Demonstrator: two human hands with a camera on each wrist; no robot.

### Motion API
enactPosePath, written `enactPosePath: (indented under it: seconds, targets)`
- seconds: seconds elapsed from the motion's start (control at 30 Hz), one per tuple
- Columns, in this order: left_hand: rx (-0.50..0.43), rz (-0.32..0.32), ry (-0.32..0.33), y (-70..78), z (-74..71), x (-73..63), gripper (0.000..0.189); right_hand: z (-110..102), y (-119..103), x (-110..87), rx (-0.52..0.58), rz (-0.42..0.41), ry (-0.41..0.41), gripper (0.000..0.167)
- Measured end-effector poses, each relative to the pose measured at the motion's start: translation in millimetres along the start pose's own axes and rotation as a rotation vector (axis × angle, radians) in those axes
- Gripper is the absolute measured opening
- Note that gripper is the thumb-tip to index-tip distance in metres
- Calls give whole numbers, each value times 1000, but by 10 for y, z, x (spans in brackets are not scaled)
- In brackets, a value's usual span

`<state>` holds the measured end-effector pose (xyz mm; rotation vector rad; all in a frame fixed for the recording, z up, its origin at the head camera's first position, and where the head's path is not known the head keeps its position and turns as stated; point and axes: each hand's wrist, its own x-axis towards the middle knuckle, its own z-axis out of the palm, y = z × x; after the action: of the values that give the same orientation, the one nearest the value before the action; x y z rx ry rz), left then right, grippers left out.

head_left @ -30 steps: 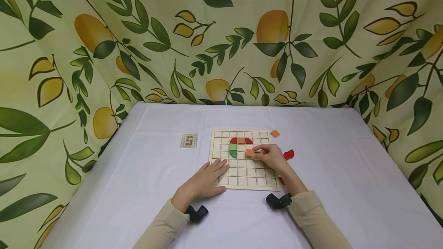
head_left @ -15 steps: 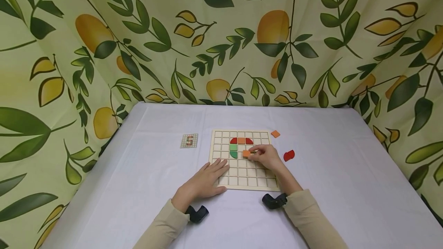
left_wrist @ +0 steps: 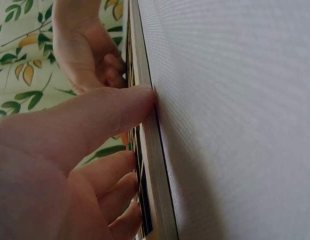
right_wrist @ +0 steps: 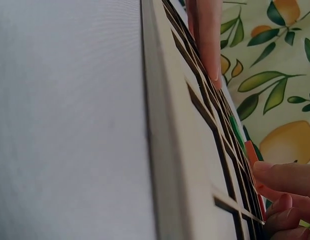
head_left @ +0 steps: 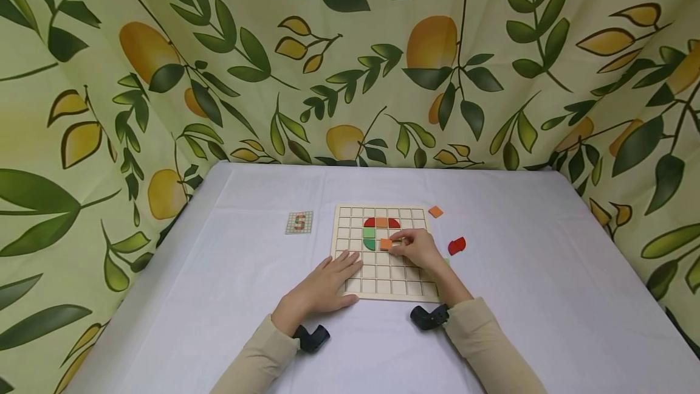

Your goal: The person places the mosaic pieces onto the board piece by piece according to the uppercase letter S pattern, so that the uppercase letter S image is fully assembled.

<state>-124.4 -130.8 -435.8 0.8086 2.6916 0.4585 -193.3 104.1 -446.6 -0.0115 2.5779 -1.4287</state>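
A light wooden board (head_left: 384, 287) with a grid of square cells lies on the white-covered table. My left hand (head_left: 325, 286) rests flat on its left front part, fingers straight; in the left wrist view the thumb (left_wrist: 119, 107) lies at the board's edge. With thumb and fingertips my right hand (head_left: 420, 249) pinches an orange square tile (head_left: 386, 244) close over the middle of the grid. Left of that tile sits a dark green quarter-round tile (head_left: 369, 244), below a light green square (head_left: 369, 233). Farther back, red rounded tiles (head_left: 394, 223) flank another orange square (head_left: 381, 222).
Right of the board lie a loose orange tile (head_left: 435, 211) and red pieces (head_left: 457, 245). A light green piece (head_left: 446, 261) shows partly behind the right wrist. At the left is a small card (head_left: 299, 222) with a gridded, coloured S-shaped pattern. A patterned curtain (head_left: 350, 78) surrounds the table.
My right hand has moved slightly left with the orange tile, toward the dark green tile. The light green piece has come into view beside the right wrist. My left hand stays in place.
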Motion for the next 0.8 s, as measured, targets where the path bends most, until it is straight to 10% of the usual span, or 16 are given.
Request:
enactPosePath:
  seconds: [0.8]
  targets:
    - [8, -10, 1, 8, 3, 6, 67, 84, -34, 34, -43, 51, 31, 27]
